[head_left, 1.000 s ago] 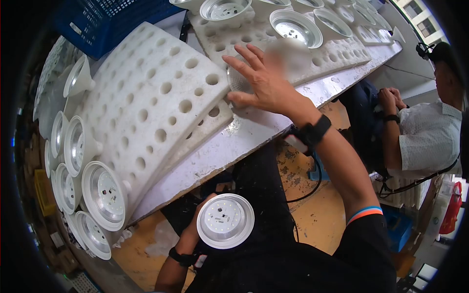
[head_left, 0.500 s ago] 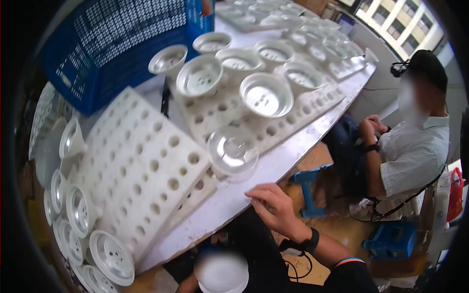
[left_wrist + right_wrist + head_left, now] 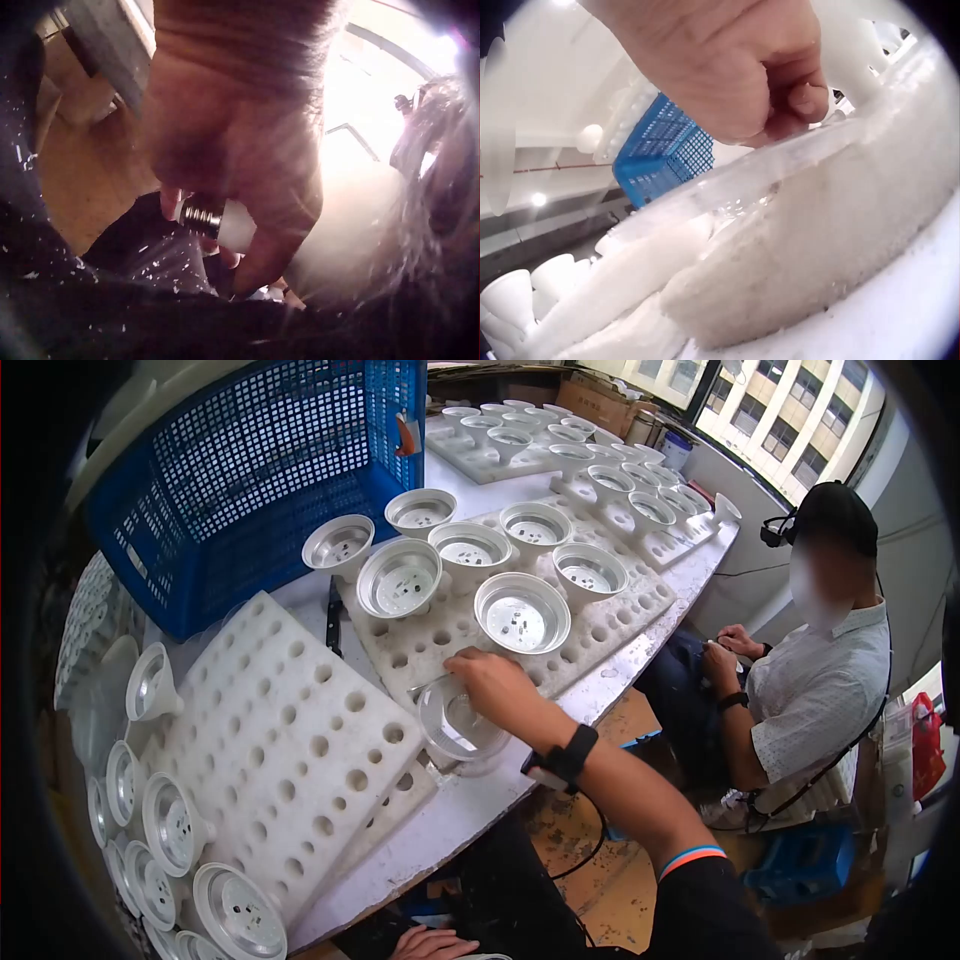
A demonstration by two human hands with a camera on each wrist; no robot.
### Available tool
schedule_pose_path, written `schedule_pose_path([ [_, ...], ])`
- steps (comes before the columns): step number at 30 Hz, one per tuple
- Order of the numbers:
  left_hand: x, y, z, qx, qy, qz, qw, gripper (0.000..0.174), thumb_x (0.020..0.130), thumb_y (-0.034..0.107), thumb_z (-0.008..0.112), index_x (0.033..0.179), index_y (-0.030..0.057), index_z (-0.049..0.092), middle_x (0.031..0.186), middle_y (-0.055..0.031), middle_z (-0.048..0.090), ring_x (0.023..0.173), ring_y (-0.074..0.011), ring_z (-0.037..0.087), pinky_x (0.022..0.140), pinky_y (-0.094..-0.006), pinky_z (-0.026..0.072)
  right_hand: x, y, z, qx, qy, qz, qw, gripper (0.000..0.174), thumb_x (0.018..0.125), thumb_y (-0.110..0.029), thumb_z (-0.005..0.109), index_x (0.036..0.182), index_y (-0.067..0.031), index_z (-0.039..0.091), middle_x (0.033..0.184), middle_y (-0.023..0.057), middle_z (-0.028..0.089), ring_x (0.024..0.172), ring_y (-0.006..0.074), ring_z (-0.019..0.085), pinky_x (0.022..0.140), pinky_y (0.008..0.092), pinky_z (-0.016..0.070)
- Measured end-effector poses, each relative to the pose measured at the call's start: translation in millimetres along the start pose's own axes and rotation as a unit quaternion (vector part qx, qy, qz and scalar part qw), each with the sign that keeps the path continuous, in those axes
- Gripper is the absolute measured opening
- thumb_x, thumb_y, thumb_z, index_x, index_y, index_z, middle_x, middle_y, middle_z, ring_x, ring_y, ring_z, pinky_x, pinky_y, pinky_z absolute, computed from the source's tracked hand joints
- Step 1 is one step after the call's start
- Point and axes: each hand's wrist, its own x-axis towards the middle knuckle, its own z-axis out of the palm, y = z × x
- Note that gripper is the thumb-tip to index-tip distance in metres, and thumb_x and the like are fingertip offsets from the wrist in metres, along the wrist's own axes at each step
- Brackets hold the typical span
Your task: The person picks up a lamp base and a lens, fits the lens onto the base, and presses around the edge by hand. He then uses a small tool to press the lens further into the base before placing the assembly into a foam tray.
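Observation:
A clear round cover (image 3: pixel 455 722) lies at the corner of the perforated foam boards, and my right hand (image 3: pixel 510 695) pinches its far rim. The right wrist view shows this hand (image 3: pixel 742 75) with curled fingers at the edge of the clear cover (image 3: pixel 735 180); some fingertips are hidden. Low in the head view, my left hand (image 3: pixel 432 943) is partly cut off by the frame. In the left wrist view my left hand (image 3: pixel 244 142) grips a lamp housing by its narrow end, with the metal screw base (image 3: pixel 201 216) showing between the fingers.
Cup-shaped lamp housings (image 3: pixel 522 615) stand on foam boards (image 3: pixel 275 735) across the table, others along its left edge. A blue basket (image 3: pixel 270 490) stands at the back left, a black-handled tool (image 3: pixel 334 622) near it. Another person (image 3: pixel 810 650) sits at the right.
The head view has shifted, showing more of the table's back. My right hand left the clear cover, then returned to its rim. My left hand and its lamp housing are lower in view.

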Motion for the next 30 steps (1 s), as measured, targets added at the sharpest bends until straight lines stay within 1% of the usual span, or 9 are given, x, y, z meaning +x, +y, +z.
schedule_pose_path([
  [5,-21,-2,-14,-0.137,-0.045,-0.055,0.988,0.061,0.085,0.024,0.066,0.140,0.0051,0.047,0.140,-0.0177,0.049,0.137,-0.0348,0.037,0.116,-0.0472,0.0162,20,1,-7,-0.112,-0.050,-0.022,0.992,0.009,0.081,-0.002,0.054,0.088,0.0001,0.060,0.091,0.0157,0.062,0.083,0.0341,0.066,0.073,0.0425,0.0540],
  [7,-25,-3,-29,-0.402,-0.064,-0.021,0.913,0.065,0.091,0.038,0.055,0.140,-0.0034,0.043,0.142,-0.0171,0.048,0.140,-0.0305,0.033,0.118,-0.0453,0.0087,24,-2,-6,-0.177,-0.053,-0.053,0.981,0.009,0.079,-0.004,0.056,0.082,-0.0010,0.064,0.085,0.0148,0.066,0.079,0.0310,0.069,0.067,0.0402,0.0568],
  [9,-27,-1,-27,-0.357,-0.032,0.002,0.933,0.068,0.092,0.042,0.044,0.135,-0.0110,0.044,0.137,-0.0199,0.051,0.134,-0.0308,0.042,0.116,-0.0458,0.0207,28,-4,-5,-0.229,-0.038,-0.067,0.970,0.010,0.081,-0.004,0.055,0.084,-0.0021,0.064,0.083,0.0144,0.067,0.079,0.0295,0.069,0.066,0.0389,0.0567],
  [11,-31,-2,-14,-0.264,-0.055,-0.046,0.962,0.086,0.086,0.055,0.061,0.146,0.0020,0.031,0.147,-0.0167,0.040,0.135,-0.0304,0.040,0.114,-0.0493,0.0247,33,3,-4,-0.276,-0.073,-0.068,0.956,0.012,0.083,-0.007,0.055,0.088,-0.0029,0.064,0.089,0.0166,0.068,0.080,0.0300,0.069,0.066,0.0393,0.0566],
  [12,-32,-7,-4,-0.252,-0.085,-0.070,0.961,0.109,0.077,0.068,0.063,0.152,0.0048,0.016,0.154,-0.0173,0.027,0.143,-0.0329,0.026,0.117,-0.0538,0.0052,37,7,-3,-0.264,-0.071,-0.051,0.961,0.014,0.081,-0.009,0.056,0.091,-0.0027,0.063,0.091,0.0165,0.066,0.081,0.0317,0.068,0.068,0.0404,0.0560],
  [21,-24,-8,13,-0.470,0.080,-0.177,0.861,0.089,0.077,0.050,0.067,0.145,0.0028,0.035,0.137,-0.0178,0.049,0.127,-0.0288,0.048,0.109,-0.0396,0.0340,-4,-32,-20,-0.128,0.095,-0.076,0.984,0.015,0.085,-0.019,0.057,0.091,-0.0059,0.060,0.087,0.0125,0.062,0.076,0.0358,0.063,0.066,0.0446,0.0508],
  [25,-21,-2,-7,-0.341,0.048,-0.179,0.922,0.088,0.075,0.050,0.068,0.144,0.0046,0.038,0.136,-0.0185,0.050,0.125,-0.0312,0.050,0.107,-0.0403,0.0358,-76,-86,-53,0.056,0.081,-0.084,0.992,0.001,0.083,-0.005,0.060,0.084,-0.0053,0.060,0.075,0.0102,0.055,0.064,0.0287,0.058,0.056,0.0365,0.0457],
  [27,-16,5,-16,-0.291,0.013,-0.181,0.940,0.088,0.074,0.051,0.069,0.144,0.0058,0.040,0.135,-0.0187,0.051,0.124,-0.0331,0.050,0.106,-0.0407,0.0367,-119,-93,-48,0.108,0.019,-0.171,0.979,0.032,0.076,0.000,0.063,0.106,-0.0067,0.063,0.075,0.0077,0.056,0.061,0.0252,0.057,0.053,0.0348,0.0471],
  [30,-10,8,-12,-0.305,-0.024,-0.207,0.929,0.097,0.073,0.061,0.067,0.144,0.0027,0.038,0.134,-0.0179,0.052,0.125,-0.0284,0.051,0.105,-0.0379,0.0379,-181,-110,-29,0.190,-0.114,-0.101,0.970,0.057,0.072,-0.002,0.066,0.127,-0.0137,0.060,0.068,0.0030,0.050,0.054,0.0207,0.055,0.047,0.0320,0.0457],
])
